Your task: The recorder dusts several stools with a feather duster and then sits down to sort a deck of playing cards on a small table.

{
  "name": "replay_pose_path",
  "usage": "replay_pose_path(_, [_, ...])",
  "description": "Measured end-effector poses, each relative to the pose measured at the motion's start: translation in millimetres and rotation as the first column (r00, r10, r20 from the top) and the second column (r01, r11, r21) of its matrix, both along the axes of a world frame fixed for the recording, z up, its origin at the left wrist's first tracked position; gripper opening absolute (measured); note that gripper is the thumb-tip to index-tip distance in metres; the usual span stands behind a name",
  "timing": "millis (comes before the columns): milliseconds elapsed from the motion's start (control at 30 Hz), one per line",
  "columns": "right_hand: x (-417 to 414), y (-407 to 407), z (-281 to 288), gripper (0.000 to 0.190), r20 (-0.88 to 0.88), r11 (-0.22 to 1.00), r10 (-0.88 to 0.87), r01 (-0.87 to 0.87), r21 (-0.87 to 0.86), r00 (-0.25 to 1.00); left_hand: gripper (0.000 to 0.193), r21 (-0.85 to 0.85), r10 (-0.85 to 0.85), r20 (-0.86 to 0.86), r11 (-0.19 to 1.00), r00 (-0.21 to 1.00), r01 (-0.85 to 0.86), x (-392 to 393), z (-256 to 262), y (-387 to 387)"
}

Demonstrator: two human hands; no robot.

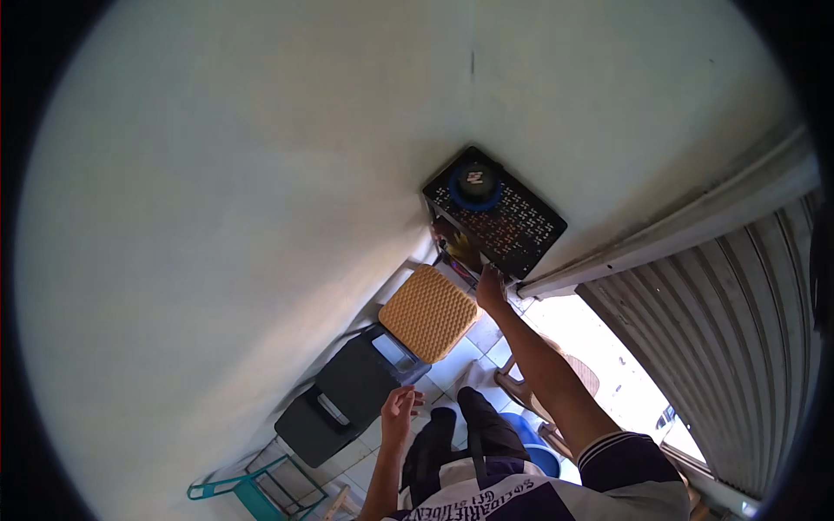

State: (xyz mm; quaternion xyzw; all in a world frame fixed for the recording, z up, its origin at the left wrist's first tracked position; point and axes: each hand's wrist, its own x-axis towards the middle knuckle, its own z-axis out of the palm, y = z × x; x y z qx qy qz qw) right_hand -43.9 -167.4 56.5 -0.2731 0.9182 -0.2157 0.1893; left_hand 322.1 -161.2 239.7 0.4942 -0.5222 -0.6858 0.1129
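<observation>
My right arm is stretched out, and my right hand (492,288) is at the front edge of a black perforated shelf top (524,225) in the corner. Its fingers are too small and dark to show whether they grip anything. A dark round object (477,181) with a blue rim sits on the far end of that top. Yellow and dark items (461,247) show on the level below, partly hidden. My left hand (402,405) hangs lower, its fingers apart with nothing in them, nearest to a dark grey plastic container (365,371).
A tan woven-textured stool or box (429,314) stands between the shelf and the grey containers along the wall. At lower left is a green metal-framed chair (251,498). A wooden chair (518,391) and a blue bucket (544,459) are beside my legs. A corrugated shutter (710,338) borders the bright doorway.
</observation>
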Motion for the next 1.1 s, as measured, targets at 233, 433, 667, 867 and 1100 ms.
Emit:
replay_pose_path(233, [-73, -5, -75, 0.063, 0.267, 0.950, -0.313, 0.306, 0.068, 0.912, 0.027, -0.011, 0.169, 0.096, 0.986, 0.981, -0.169, 7, -3, -2])
replay_pose_path(433, [-41, -21, -81, 0.082, 0.339, 0.917, -0.294, 0.363, -0.164, 0.894, 0.028, -0.010, 0.277, 0.196, 0.960, 0.941, -0.280, 31, 0, 10])
replay_pose_path(667, [-30, -25, -100, 0.073, 0.222, 0.953, -0.204, 0.245, -0.178, 0.953, 0.029, -0.005, 0.264, 0.237, 0.963, 0.935, -0.271, 28, 3, 21])
replay_pose_path(867, [-33, -27, -83, 0.056, 0.294, 0.895, -0.073, -0.067, 0.441, 0.953, 0.029, -0.011, 0.204, 0.188, 0.979, 0.961, -0.205, 30, 12, 13])
replay_pose_path(1100, [-29, 10, -5, 0.034, 0.063, 0.939, 0.343, -0.345, 0.014, 0.937, 0.028, -0.113, 0.107, 0.024, 0.988, 0.994, -0.103, 8, 32, -35])
